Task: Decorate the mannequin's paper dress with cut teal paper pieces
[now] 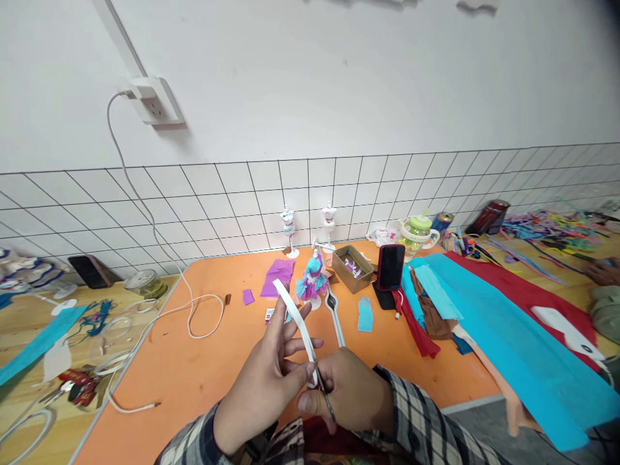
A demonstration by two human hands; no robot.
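Note:
A narrow white strip (296, 313) rises from my left hand (264, 381), its lower end pinched between thumb and fingers. My right hand (361, 391) is closed round a small pair of scissors (325, 392); their thin metal blades meet the strip near my left thumb. I cannot tell whether they have cut into it. Beyond my hands stands a small dress form (314, 274) wearing a blue and purple dress. A slim white item (334, 313) with a dark oval lies just past my right hand, part of it hidden.
Purple cloth (277, 278), a blue scrap (365, 314), a cardboard box (353, 268) and a propped phone (390, 266) are on the orange table. Two white dress forms stand by the tiles. Blue fabric (504, 342) spreads right; a white cable (194, 300) runs left. Another person's hand (603, 271) is far right.

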